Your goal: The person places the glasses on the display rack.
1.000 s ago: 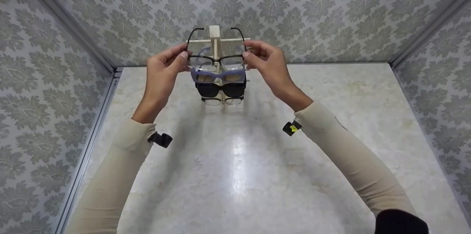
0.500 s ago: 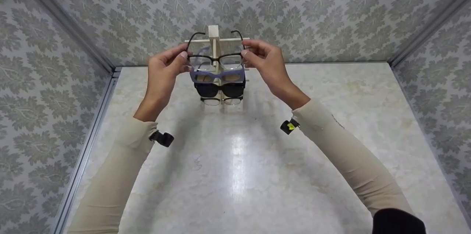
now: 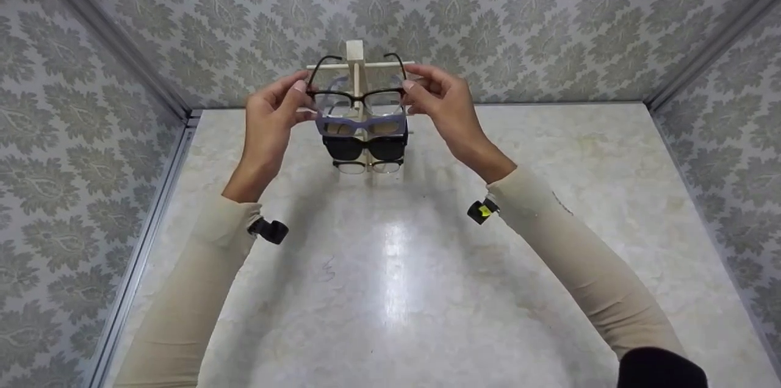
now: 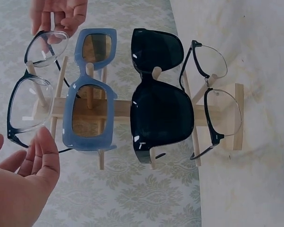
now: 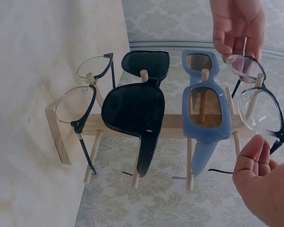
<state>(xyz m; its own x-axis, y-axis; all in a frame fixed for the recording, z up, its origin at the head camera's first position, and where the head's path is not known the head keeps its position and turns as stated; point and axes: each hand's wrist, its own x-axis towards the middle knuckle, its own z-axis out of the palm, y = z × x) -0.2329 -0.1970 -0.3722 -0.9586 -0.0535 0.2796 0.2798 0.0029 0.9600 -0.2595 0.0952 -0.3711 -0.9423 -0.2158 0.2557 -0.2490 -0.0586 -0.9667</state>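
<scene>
Black-framed clear eyeglasses (image 3: pixel 383 104) sit at the top of a wooden display stand (image 3: pixel 355 53), their bridge at a short peg in both wrist views. My left hand (image 3: pixel 268 119) is beside their left temple, thumb spread slightly away from the frame and fingertips close to the temple. On the other side, my right hand (image 3: pixel 448 104) pinches near the right hinge between thumb and fingers. Below hang blue-framed glasses (image 4: pixel 71 127) with brown lenses, then black sunglasses (image 4: pixel 163 113). Lowest are half-rim eyeglasses (image 4: pixel 212 118) with dark brows.
The stand's wooden base (image 4: pixel 238 116) rests on a pale marbled table (image 3: pixel 390 290). Thin rods stick out sideways from the post. Patterned walls (image 3: pixel 549 22) with metal edge rails close in the back and both sides.
The black-framed eyeglasses' temple tips have sunk a little toward the upper rod. My left thumb and fingertips have drawn slightly outward from the frame. My right hand has barely moved.
</scene>
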